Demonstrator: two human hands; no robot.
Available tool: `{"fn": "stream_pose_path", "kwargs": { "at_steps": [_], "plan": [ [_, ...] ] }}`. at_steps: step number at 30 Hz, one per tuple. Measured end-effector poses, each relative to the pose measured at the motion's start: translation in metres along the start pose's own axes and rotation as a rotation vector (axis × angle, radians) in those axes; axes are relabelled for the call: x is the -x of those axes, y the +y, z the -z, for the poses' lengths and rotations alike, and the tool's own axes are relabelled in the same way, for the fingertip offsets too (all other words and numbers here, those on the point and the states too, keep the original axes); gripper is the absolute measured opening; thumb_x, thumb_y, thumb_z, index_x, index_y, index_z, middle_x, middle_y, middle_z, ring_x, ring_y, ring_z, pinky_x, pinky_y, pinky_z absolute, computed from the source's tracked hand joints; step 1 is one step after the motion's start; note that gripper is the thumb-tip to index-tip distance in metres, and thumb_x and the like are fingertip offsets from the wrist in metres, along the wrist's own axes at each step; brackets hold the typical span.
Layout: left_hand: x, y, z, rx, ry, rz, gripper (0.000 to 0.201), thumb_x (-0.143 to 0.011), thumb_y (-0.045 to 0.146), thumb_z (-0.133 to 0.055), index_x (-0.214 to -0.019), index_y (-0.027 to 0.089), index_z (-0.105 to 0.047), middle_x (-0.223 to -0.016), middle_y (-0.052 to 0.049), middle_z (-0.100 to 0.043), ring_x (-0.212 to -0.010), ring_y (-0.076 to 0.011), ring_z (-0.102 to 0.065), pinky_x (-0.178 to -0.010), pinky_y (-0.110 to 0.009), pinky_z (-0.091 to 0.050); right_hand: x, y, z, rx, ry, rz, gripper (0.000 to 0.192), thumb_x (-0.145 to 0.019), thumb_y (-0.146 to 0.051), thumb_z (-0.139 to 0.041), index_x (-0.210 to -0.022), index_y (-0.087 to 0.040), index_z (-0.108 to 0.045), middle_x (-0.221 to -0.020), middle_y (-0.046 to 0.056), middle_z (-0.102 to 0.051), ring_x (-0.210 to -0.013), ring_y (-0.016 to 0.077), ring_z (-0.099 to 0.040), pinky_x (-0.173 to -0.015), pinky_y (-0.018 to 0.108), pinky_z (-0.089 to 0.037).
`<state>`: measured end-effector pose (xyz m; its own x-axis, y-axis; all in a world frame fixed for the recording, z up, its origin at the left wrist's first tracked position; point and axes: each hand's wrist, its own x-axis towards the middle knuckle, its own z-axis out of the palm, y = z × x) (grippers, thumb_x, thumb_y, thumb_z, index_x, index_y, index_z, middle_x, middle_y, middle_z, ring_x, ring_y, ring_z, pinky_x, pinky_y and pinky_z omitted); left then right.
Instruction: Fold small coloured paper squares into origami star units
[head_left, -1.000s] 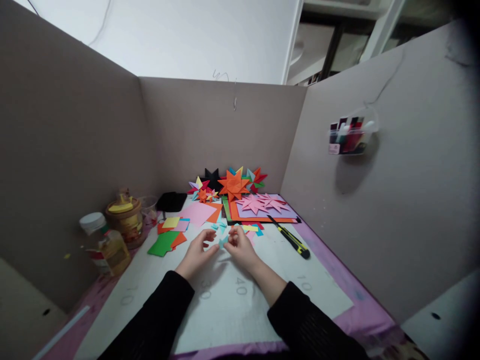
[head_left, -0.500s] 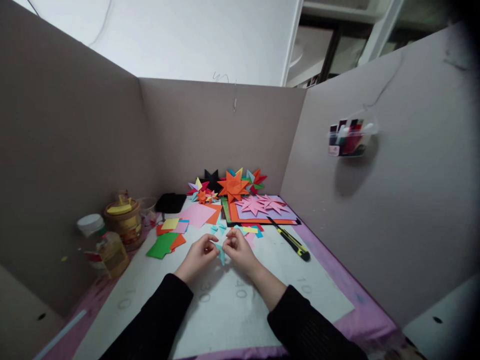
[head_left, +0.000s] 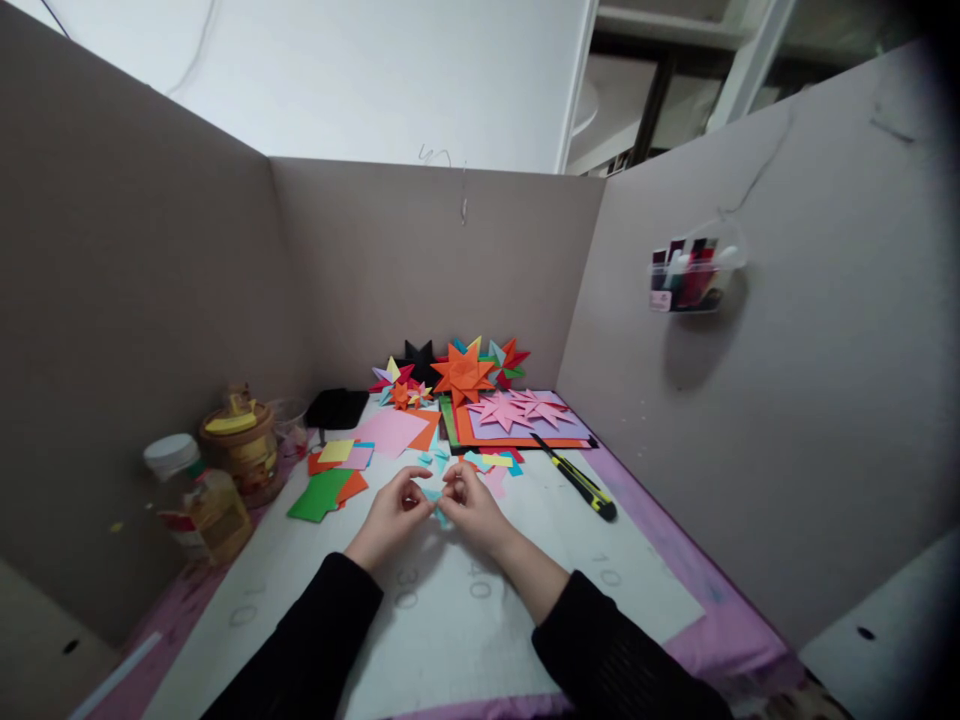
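Note:
My left hand [head_left: 390,518] and my right hand [head_left: 472,510] meet over the white mat [head_left: 480,620], both pinching a small light-blue folded paper piece [head_left: 435,502] between their fingertips. Black sleeves cover both forearms. Just beyond the hands lie several small blue, yellow and pink paper scraps [head_left: 484,462]. A pink paper square [head_left: 390,430] lies further back.
Folded paper stars [head_left: 461,372] stand at the back wall; pink stars [head_left: 517,408] rest on stacked sheets. A yellow-black utility knife [head_left: 577,482] lies right of the hands. Green and orange sheets [head_left: 326,492], jars and a bottle [head_left: 217,510] sit left. A marker holder [head_left: 690,275] hangs on the right wall.
Both hands have drawn closer together on the blue piece, which turned from lying flat between them to pointing downward. The view shifted slightly.

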<state>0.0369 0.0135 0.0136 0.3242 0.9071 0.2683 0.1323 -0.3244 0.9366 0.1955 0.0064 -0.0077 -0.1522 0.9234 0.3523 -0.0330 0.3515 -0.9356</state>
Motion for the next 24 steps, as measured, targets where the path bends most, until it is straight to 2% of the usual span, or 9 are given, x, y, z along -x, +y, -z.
{"fn": "stream_pose_path", "kwargs": {
  "at_steps": [10,15,21,24],
  "plan": [
    [-0.003,-0.001,0.007,0.105,0.169,0.037,0.04,-0.069,0.026,-0.065,-0.103,0.018,-0.045,-0.06,0.007,-0.05,-0.054,-0.0085,-0.048,-0.052,-0.018,-0.034,0.0,-0.005,-0.004,-0.036,0.003,-0.02,0.023,-0.07,-0.016,-0.055,-0.084,-0.022,-0.037,-0.063,-0.008,-0.048,-0.056,0.0092,-0.045,-0.057,0.022,-0.035],
    [-0.004,0.0,0.007,0.095,0.182,0.042,0.043,-0.068,0.029,-0.066,-0.104,0.017,-0.048,-0.06,0.006,-0.051,-0.052,-0.0082,-0.048,-0.05,-0.018,-0.034,-0.001,-0.006,-0.002,-0.059,-0.01,0.01,0.024,-0.071,-0.017,-0.055,-0.084,-0.022,-0.036,-0.063,-0.009,-0.048,-0.054,0.0088,-0.045,-0.057,0.022,-0.034],
    [-0.006,-0.001,0.015,0.105,0.308,0.042,0.043,-0.066,0.033,-0.067,-0.101,0.016,-0.051,-0.058,0.007,-0.048,-0.052,-0.0081,-0.047,-0.051,-0.019,-0.035,-0.002,-0.003,0.001,-0.054,0.015,0.003,0.023,-0.07,-0.018,-0.055,-0.083,-0.022,-0.036,-0.063,-0.007,-0.049,-0.056,0.0103,-0.047,-0.056,0.022,-0.036],
    [-0.007,-0.001,0.013,0.068,0.272,0.072,0.041,-0.064,0.034,-0.068,-0.098,0.015,-0.053,-0.057,0.006,-0.049,-0.052,-0.0089,-0.048,-0.051,-0.019,-0.035,-0.002,-0.001,0.001,-0.008,0.083,0.029,0.022,-0.071,-0.018,-0.056,-0.085,-0.022,-0.04,-0.065,-0.006,-0.049,-0.059,0.011,-0.048,-0.058,0.023,-0.037]
  ]
}}
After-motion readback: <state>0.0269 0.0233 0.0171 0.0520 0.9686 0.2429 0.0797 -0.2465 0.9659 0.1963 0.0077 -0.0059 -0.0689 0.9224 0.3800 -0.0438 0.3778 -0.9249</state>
